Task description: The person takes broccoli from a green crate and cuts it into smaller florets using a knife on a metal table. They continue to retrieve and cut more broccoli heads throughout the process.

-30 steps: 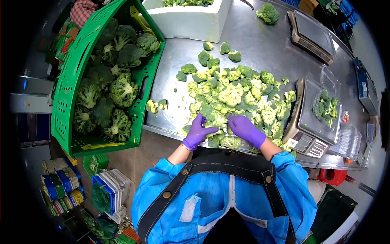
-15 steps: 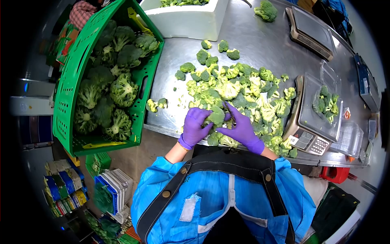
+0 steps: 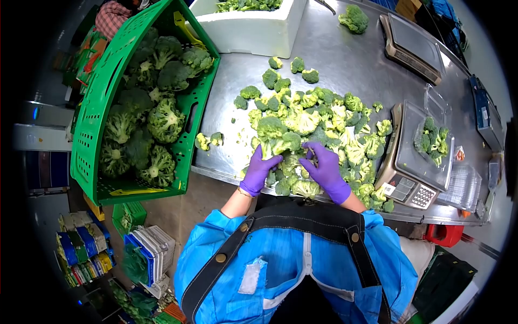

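- Left hand (image 3: 259, 171), purple-gloved, at the near edge of the pile of broccoli florets (image 3: 313, 121); fingers splayed and laid flat against the pieces, not closed on any, seemingly to hem loose bits in from the table edge.
- Right hand (image 3: 327, 168), gloved alike, just beside the left but apart from it; fingers bent down into the same pile; grip on any 1 piece: cannot tell, tips hidden among the green.
- Pile spread across the middle of the steel table (image 3: 345, 59), directly in front of the body, probably for easy reach by both hands; a few stray florets apart on the far and left sides.
- Green crate (image 3: 89, 124) tilted against the table's left edge, open side toward the person, full of whole broccoli heads (image 3: 162, 116); likely propped so for a short reach.
- Scale (image 3: 402, 189) right of the pile, touching its fringe, with a clear tray (image 3: 410, 159) on top holding a small portion of florets; apparently kept within arm's reach.
- Further off: white foam box (image 3: 248, 35) at the far side, second scale (image 3: 413, 46) beyond it to the right, stack of clear trays (image 3: 463, 189) beside the near scale.
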Demonstrator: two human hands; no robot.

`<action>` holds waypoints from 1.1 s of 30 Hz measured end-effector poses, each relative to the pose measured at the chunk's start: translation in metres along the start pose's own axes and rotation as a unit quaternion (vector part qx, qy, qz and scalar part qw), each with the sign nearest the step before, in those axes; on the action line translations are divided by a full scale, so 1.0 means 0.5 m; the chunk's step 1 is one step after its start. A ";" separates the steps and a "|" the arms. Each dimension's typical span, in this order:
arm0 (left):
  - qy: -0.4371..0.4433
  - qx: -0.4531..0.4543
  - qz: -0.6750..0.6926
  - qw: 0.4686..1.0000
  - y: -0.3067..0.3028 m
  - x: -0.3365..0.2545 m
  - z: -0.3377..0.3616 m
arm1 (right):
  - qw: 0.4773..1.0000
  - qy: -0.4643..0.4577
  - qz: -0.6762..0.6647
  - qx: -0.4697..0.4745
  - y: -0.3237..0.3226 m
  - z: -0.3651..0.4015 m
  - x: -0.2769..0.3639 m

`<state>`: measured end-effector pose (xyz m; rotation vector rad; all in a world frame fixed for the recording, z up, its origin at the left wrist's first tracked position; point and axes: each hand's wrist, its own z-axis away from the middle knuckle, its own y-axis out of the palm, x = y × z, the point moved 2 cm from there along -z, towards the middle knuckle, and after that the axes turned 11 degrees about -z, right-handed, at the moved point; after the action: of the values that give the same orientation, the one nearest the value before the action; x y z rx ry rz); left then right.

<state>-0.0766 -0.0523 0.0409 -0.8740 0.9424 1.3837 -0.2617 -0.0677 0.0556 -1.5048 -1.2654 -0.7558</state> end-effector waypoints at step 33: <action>0.043 -0.440 0.018 0.897 -0.196 0.220 0.181 | 0.902 0.277 -0.327 -0.047 0.021 0.063 -0.101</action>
<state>0.0204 0.0730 -0.0288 -1.5992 0.3480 1.8401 -0.2688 -0.0547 -0.0033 -0.8037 -1.2845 -1.5744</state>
